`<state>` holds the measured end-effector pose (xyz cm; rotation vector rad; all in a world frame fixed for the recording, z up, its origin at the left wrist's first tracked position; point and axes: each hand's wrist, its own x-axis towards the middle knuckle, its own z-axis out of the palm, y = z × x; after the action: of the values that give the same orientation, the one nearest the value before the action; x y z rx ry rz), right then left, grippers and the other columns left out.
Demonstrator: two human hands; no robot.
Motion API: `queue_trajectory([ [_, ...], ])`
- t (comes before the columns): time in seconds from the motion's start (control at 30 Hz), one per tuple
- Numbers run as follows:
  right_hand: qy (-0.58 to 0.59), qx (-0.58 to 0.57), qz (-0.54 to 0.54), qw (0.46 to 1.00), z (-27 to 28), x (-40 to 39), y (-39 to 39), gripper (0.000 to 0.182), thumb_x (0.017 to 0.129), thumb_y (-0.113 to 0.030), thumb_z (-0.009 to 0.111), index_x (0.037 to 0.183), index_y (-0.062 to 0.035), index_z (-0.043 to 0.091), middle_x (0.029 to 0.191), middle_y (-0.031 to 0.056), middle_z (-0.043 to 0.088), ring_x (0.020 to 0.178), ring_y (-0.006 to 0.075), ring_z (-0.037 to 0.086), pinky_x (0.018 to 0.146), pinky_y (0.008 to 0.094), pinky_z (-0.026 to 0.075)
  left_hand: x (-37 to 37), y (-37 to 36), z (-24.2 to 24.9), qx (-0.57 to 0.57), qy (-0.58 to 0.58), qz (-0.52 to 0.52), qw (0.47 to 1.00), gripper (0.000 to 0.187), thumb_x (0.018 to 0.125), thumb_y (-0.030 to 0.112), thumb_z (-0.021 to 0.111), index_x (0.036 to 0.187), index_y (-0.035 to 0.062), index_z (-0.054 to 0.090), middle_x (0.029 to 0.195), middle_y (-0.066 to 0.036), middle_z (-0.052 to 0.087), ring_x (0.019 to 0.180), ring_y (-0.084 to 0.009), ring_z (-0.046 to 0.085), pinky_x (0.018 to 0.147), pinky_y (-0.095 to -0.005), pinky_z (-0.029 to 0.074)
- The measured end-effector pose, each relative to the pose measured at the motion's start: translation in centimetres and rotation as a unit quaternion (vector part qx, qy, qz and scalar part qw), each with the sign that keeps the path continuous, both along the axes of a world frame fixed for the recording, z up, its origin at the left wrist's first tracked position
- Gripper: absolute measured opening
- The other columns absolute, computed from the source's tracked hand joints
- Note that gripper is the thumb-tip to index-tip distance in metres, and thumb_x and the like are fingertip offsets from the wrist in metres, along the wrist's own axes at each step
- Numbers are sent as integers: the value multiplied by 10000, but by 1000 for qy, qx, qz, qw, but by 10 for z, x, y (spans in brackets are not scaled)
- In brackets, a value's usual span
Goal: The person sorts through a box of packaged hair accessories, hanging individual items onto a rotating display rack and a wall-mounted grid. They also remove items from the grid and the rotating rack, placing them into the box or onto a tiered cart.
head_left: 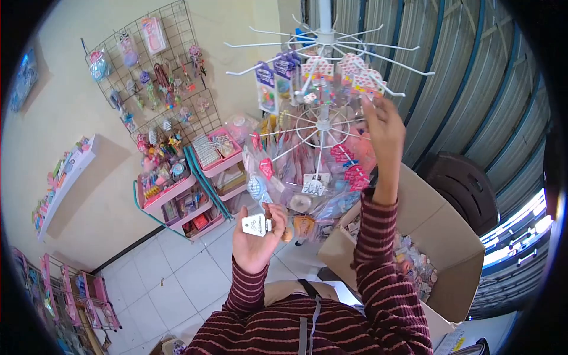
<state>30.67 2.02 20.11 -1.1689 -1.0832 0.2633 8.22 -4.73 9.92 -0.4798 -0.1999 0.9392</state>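
Note:
My left hand point(255, 247) is palm up in front of the lower rack, its fingers curled around a small white hang card point(254, 225) with a punched hole and dark print. Whatever is behind the card is hidden. Higher up on the right, my right hand point(387, 124) reaches to the white rotating display rack point(322, 125). Its bent fingertips meet the lower edge of a heart-print card pack point(368, 81) on an upper hook. Purple-topped packs point(266, 83) hang to the left on the same tier.
An open cardboard box point(452, 236) holding small packs point(414, 266) stands at right, near a dark plastic chair point(464, 186). Pink drawer carts point(171, 198) and a wire grid point(154, 71) with trinkets line the left wall. Pink and blue packets point(349, 168) crowd the lower tier.

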Motion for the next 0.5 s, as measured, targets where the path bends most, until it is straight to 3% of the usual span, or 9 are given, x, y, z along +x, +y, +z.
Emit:
queue_trajectory([
  [0.03,-28,50,-116,992,-3,-12,-14,359,736,-183,584,986,40,456,803,100,544,661,131,530,542,238,423,-2,1,-3,2,1,7,1000,425,805,323,427,939,-81,431,956,-148,400,909,-238,390,826,-330,351],
  [0.1,-31,199,-229,952,-20,-21,-29,341,749,-132,566,1020,20,425,902,100,521,776,148,517,667,238,419,-5,1,-4,17,23,28,999,440,803,334,430,940,-84,427,951,-148,402,912,-237,390,830,-328,348],
  [0.17,-41,232,-169,957,-42,-44,-48,378,703,-153,607,1010,-6,443,958,114,496,863,198,482,707,287,385,-7,4,-4,24,65,46,997,485,795,376,439,946,-85,424,947,-155,417,934,-242,393,843,-331,338],
  [0.23,-151,116,65,979,-59,-69,-71,405,674,-144,620,1021,-13,456,995,124,478,882,239,475,761,328,370,-8,4,-4,46,102,42,993,495,793,390,439,949,-80,427,957,-162,425,940,-247,397,850,-335,333],
  [0.3,-256,30,279,925,-52,-96,-66,362,639,-122,629,970,-26,518,1046,118,483,924,234,467,787,322,364,-11,3,-7,139,160,21,977,526,800,436,404,987,-54,428,997,-165,444,966,-247,407,862,-347,321],
  [0.4,-293,16,344,892,-82,-118,-50,330,613,-101,629,928,-40,552,1082,112,470,954,244,448,802,315,352,-15,1,0,172,141,25,975,511,820,431,349,992,-39,455,1015,-145,457,947,-236,424,842,-341,325],
  [0.43,-265,21,368,891,-86,-123,-46,224,614,-84,625,825,-32,568,1075,104,489,905,215,479,761,315,375,-19,1,1,174,149,26,973,512,827,446,317,1031,-7,440,1033,-110,464,934,-223,438,839,-345,328],
  [0.5,-229,-34,416,879,-90,-130,-39,225,621,-82,624,830,-31,557,1051,91,503,845,194,499,696,290,397,-28,2,-5,177,177,50,967,515,825,453,313,1053,4,421,1035,-105,465,932,-221,441,841,-347,326],
])
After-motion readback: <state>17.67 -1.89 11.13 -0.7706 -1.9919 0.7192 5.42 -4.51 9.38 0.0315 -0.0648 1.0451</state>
